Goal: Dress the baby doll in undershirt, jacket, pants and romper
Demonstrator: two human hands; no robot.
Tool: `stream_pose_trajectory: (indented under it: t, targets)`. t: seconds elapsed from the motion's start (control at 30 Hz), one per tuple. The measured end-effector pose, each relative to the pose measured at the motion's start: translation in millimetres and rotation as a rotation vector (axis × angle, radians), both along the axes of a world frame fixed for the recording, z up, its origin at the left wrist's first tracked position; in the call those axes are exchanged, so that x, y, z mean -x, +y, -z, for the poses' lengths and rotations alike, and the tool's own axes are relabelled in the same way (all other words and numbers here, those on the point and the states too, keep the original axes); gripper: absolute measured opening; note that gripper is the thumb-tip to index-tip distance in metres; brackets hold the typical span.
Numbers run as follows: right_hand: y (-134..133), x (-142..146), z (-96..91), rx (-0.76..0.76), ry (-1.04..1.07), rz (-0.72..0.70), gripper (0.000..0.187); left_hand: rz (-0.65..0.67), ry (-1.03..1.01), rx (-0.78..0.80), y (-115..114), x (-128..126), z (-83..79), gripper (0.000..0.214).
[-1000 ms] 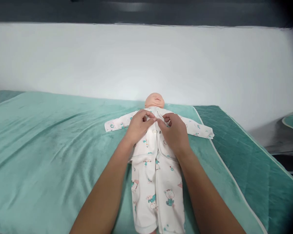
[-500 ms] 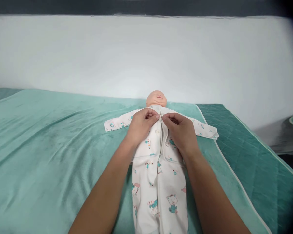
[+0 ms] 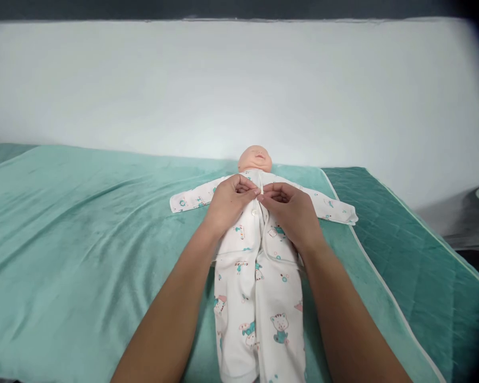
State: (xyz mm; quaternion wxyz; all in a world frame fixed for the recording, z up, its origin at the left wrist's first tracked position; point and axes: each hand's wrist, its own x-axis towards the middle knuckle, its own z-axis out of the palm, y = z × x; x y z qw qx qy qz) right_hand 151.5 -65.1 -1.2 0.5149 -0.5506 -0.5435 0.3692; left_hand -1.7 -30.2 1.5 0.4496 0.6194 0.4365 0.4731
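Note:
A baby doll lies on its back, head toward the wall. It wears a white printed baby jacket with sleeves spread to both sides, and matching trousers below. At the upper chest my left hand pinches the left edge of the jacket's front opening. Opposite it, the fingertips of my right hand pinch the other edge, and the two hands nearly touch. A pale button shows just under my left fingers. Whatever lies right between the fingertips is mostly hidden.
A light green blanket with folds covers the surface under the doll. On the right, a darker green quilted cover shows past the blanket's white edge. A pale wall rises behind the head end.
My right hand has moved slightly left, bringing the jacket's two front edges together at the chest. The gap below them has narrowed. The view has tilted slightly.

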Motion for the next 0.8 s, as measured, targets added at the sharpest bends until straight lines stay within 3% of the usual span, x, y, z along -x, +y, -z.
stream_pose_trajectory:
  t: [0.2,0.4,0.53,0.67,0.8]
  targets:
    - [3,-1,-0.2,0.015,-0.154,-0.012,0.028,0.055,0.051,-0.042,-3,5,-0.6,0.016]
    - [2,5,-1.8,-0.069,-0.329,0.019,0.02,0.044,0.093,-0.032,-9,1,-5.4,0.022]
    - [0,7,-1.8,-0.094,-0.392,-0.001,0.021,0.008,0.029,0.013,-8,-3,-3.6,0.022]
    - [-1,8,-0.8,-0.101,-0.441,-0.015,0.026,0.058,-0.12,0.082,-4,0,1.3,0.026]
    - [-11,10,-7.4,-0.105,-0.594,0.01,0.03,0.059,-0.053,0.043,-6,9,-1.7,0.022]
